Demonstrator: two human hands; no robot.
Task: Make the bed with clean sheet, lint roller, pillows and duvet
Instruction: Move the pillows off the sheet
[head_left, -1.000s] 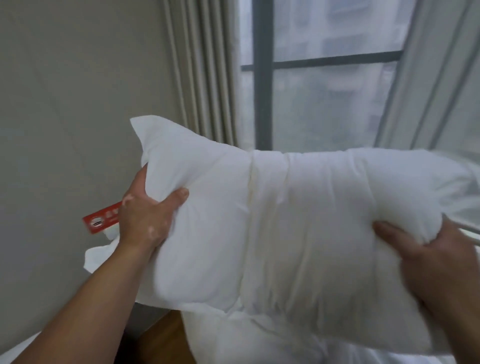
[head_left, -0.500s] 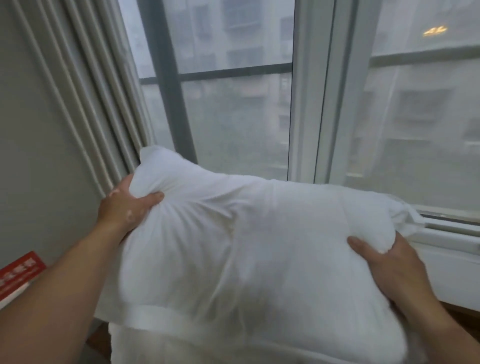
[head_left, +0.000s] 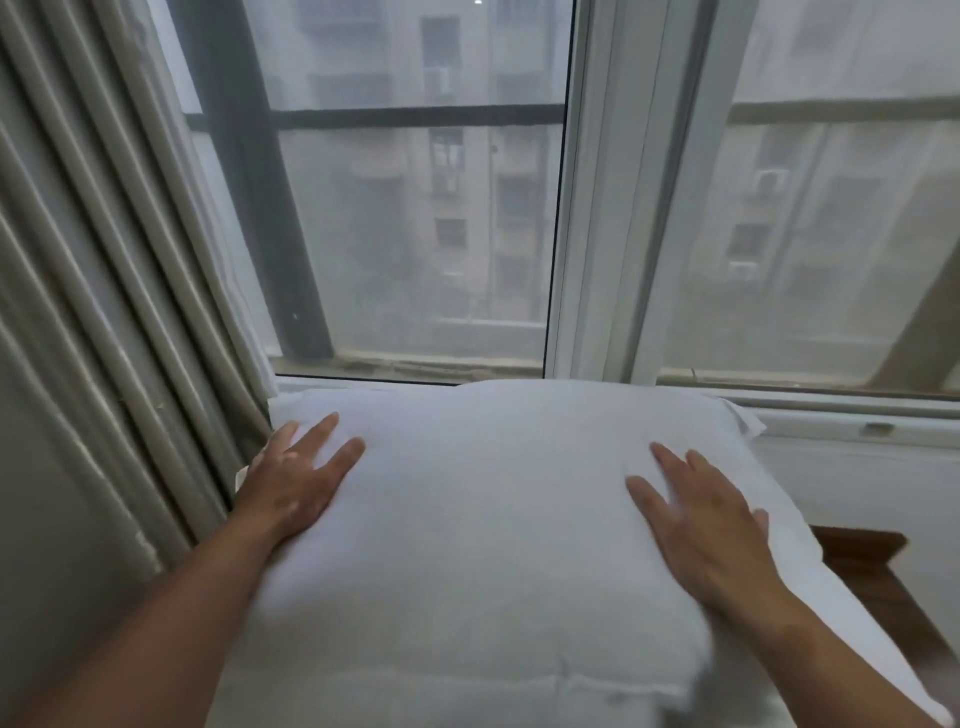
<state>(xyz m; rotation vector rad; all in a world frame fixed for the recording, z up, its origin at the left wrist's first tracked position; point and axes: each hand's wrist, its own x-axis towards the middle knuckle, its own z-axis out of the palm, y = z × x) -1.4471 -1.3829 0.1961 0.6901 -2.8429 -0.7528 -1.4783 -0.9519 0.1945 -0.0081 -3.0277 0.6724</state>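
Below the window (head_left: 415, 234), beside the curtain (head_left: 104, 312): found the white pillow (head_left: 483, 519) lying flat. Risked tipping it off its right edge toward the dark wood (head_left: 857, 556) below, if pressed unevenly. Pressed down with left hand (head_left: 296, 478) and right hand (head_left: 711, 525), palms flat, fingers straight and spread; grip wide, holding nothing.

A single wide-angle view from the person's head looks forward and slightly down, close over the left hand (head_left: 296, 478) and right hand (head_left: 701, 519) on the near pillow (head_left: 493, 519). It faces the far window (head_left: 415, 234), with the curtain (head_left: 104, 312) at the left.
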